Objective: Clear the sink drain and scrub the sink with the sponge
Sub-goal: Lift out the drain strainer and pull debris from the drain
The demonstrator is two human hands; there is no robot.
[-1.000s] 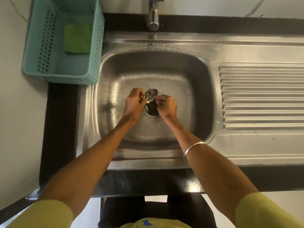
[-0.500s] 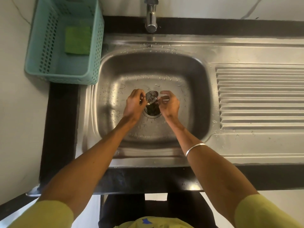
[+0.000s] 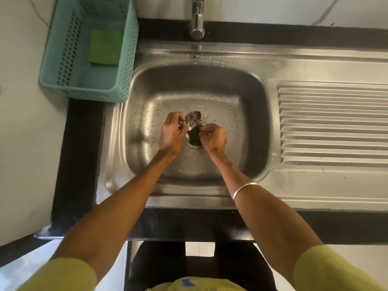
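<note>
Steel round drain strainer (image 3: 193,119) is tilted above the dark open drain hole (image 3: 194,137) in the wet stainless steel sink (image 3: 247,127). In the head view the left hand (image 3: 172,133) pinches its left edge, as half a second before. The right hand (image 3: 213,137) now has curled fingers at the strainer's lower right side; earlier they were more spread. Whether it grips, I cannot tell. A green rectangular sponge (image 3: 106,47) lies in the teal plastic basket (image 3: 63,59) on the black tabletop (image 3: 81,143).

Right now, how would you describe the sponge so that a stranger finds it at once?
Left of the steel sink stands a teal perforated basket. The sponge lies flat on its floor, near the far end. It is a green rectangle, the only thing in the basket.
</note>
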